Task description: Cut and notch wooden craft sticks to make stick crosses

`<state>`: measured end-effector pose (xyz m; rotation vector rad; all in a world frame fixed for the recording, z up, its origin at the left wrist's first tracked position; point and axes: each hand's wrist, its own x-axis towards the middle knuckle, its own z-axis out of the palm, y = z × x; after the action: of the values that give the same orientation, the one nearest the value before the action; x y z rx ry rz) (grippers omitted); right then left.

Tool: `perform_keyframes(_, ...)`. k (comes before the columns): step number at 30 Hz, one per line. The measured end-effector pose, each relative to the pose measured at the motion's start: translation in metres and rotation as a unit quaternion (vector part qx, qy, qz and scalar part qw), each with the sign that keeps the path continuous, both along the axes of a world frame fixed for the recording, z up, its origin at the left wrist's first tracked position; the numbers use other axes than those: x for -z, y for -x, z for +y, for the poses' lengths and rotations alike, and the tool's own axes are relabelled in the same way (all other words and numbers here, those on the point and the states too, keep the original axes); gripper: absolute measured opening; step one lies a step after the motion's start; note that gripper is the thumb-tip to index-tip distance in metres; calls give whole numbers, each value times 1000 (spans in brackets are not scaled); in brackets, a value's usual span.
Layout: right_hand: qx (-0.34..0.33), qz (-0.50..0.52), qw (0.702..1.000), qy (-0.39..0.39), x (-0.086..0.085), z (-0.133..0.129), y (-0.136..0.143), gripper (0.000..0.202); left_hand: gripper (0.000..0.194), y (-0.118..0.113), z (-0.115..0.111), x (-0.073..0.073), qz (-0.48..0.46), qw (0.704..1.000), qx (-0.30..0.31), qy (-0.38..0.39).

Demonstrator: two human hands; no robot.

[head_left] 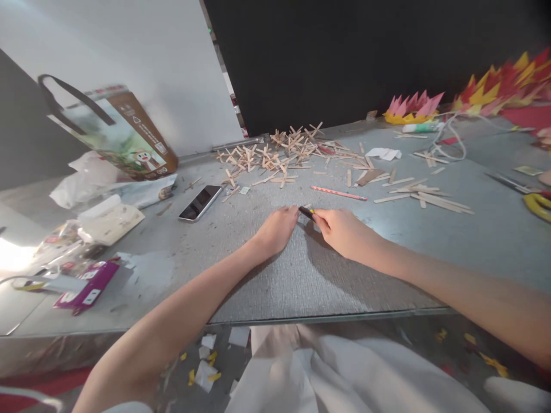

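Note:
My right hand (pixel 344 232) is closed around a slim black tool with a yellow part, which looks like a utility knife (pixel 306 213). Its front end points left, right at the fingertips of my left hand (pixel 278 229). That left hand rests low on the grey table with its fingers bent together; what they pinch is hidden. A pale bit of wood (pixel 307 205) shows just behind the black tool. Beyond my hands lies a pink patterned pencil (pixel 339 193).
Behind is a heap of crossed craft sticks (pixel 275 155), with loose sticks (pixel 439 201) to the right. A phone (pixel 201 203), paper bag (pixel 129 135) and purple packet (pixel 88 287) are at left. Yellow-handled scissors (pixel 536 206) and paper crowns (pixel 413 109) are at right.

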<state>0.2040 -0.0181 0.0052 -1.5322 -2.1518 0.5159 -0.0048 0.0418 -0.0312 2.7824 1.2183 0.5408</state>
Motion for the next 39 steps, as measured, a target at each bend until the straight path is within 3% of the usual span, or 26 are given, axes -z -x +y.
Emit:
perform_keyframes(15,-1,-44,999,-19,7,5,1,34,29,-2,1,-6,8,999,6,-36)
perform_keyframes(27,16,-63,998,-16,10,1,-1,30,26,-4,1,3,75,994,18,-72)
perform_keyframes(30,15,-57,998,-19,9,0,-1,32,27,-4,2,4,30,998,19,-58)
perform_keyframes(35,-10,-3,998,-62,3,-10,2,40,24,-4,-1,1,-147,988,-12,-34)
perform_keyframes(39,-40,45,989,-136,-2,-22,4,50,20,-2,-10,-10,-241,966,-10,-90)
